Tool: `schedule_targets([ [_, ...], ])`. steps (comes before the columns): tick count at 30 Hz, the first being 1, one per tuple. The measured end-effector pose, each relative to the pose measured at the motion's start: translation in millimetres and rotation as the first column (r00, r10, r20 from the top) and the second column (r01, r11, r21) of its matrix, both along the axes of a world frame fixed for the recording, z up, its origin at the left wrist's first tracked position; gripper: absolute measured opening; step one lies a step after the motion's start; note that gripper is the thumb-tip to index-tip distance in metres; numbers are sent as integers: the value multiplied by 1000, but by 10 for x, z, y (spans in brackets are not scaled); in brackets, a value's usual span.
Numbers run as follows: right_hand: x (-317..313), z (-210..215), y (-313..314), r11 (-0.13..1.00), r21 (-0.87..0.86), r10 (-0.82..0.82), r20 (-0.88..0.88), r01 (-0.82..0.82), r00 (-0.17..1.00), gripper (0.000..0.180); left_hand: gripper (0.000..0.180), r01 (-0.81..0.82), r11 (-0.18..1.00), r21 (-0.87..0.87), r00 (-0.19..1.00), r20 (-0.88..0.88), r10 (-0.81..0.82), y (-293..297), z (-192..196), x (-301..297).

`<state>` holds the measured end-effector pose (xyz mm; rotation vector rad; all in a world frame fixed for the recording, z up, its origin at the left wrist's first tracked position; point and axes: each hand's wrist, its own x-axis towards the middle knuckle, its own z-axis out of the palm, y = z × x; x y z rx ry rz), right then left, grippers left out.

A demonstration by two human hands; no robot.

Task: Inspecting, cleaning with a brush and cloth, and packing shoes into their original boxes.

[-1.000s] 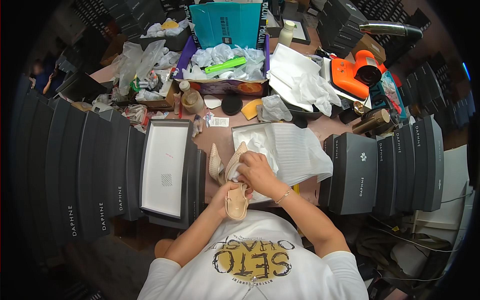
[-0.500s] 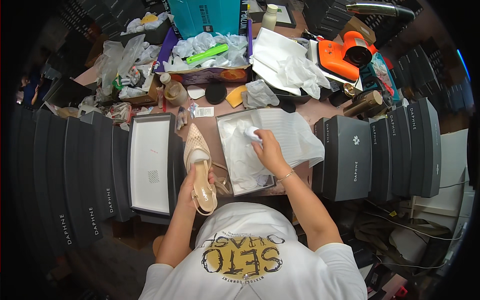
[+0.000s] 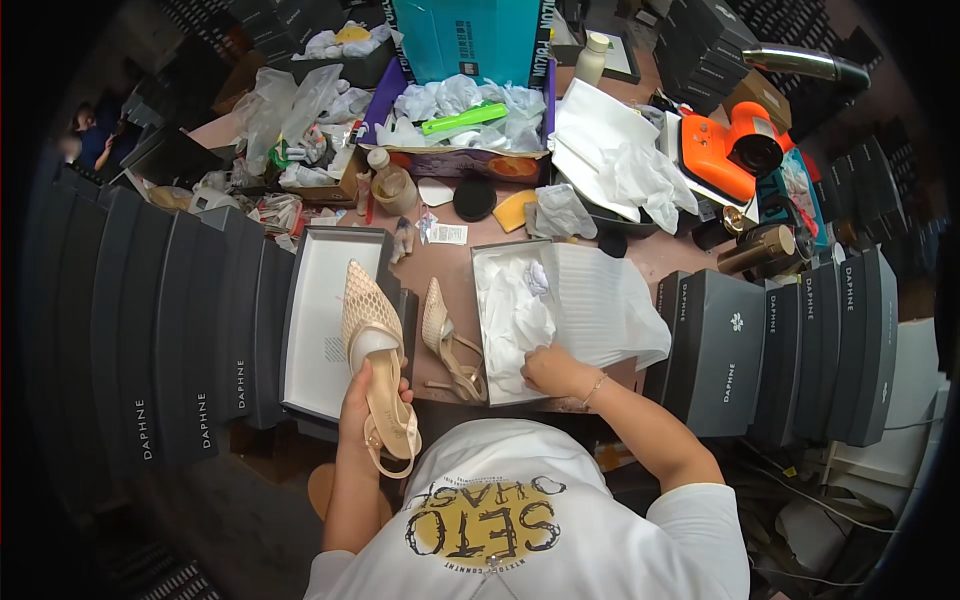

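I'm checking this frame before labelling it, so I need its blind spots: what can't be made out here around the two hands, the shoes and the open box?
Head view only:
- Right hand: fingertips buried in white tissue paper; grip unclear.
- Open shoe box: contents under the tissue hidden.
- Held shoe: left hand covers its middle.
- Second shoe on the table: heel too small to judge.
- Box lid: inside label too small to make out.

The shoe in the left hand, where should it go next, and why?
Probably into the open shoebox, laid on the white tissue paper. The left hand holds one beige mesh shoe up over the box lid, while the right hand presses the tissue flat at the box's near end. The matching shoe lies on the table between lid and box.
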<state>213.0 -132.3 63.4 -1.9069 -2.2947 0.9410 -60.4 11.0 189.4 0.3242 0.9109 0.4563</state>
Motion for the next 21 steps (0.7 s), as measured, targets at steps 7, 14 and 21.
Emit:
schedule_targets([
  [7, 648, 410, 1267, 612, -432, -605, -795, 662, 41, 25, 45, 66, 996, 67, 996, -61, -62, -263, -189, 275],
  [14, 925, 285, 1491, 972, 74, -211, -127, 222, 969, 20, 51, 14, 1000, -23, 999, -40, -15, -374, -254, 421],
  [21, 566, -537, 1068, 941, 330, -249, 523, 75, 815, 17, 50, -111, 993, -33, 994, 11, 111, -249, -16, 322],
])
